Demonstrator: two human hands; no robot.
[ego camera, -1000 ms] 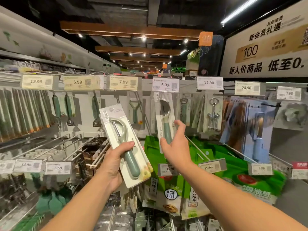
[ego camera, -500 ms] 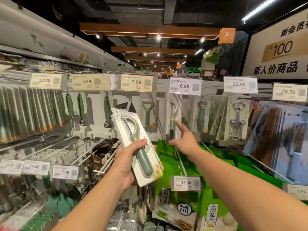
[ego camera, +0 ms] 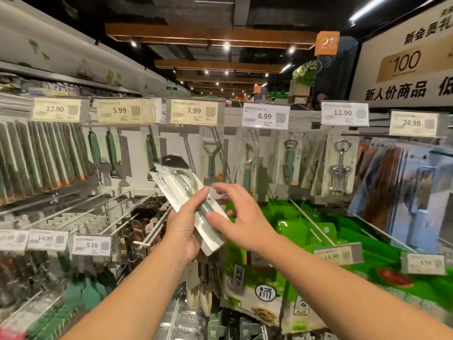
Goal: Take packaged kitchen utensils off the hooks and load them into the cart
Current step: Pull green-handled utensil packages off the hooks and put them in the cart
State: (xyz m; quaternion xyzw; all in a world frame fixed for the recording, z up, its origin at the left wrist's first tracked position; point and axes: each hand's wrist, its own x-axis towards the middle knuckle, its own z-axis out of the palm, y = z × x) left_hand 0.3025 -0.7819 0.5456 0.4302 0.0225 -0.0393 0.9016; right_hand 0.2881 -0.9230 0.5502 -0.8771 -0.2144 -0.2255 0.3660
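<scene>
My left hand grips a packaged peeler with a green handle on a white card, tilted up to the left in front of the hook wall. My right hand hovers just right of the pack with its fingers spread, the fingertips at or over the card's lower right edge. I cannot tell whether they touch it. More packaged utensils hang on the hooks behind: a Y-peeler under the 7.99 tag, another peeler pack under 6.99, a bottle opener and a corkscrew. No cart is in view.
Bare metal hooks jut out at the left below several packed green-handled tools. Green bags hang at the lower right behind long hooks with price tags. Blue packs fill the far right.
My right hand has drawn back from the pack hanging under the 6.99 tag and come down beside the peeler. My left hand has kept hold of the peeler and tilted it flatter.
</scene>
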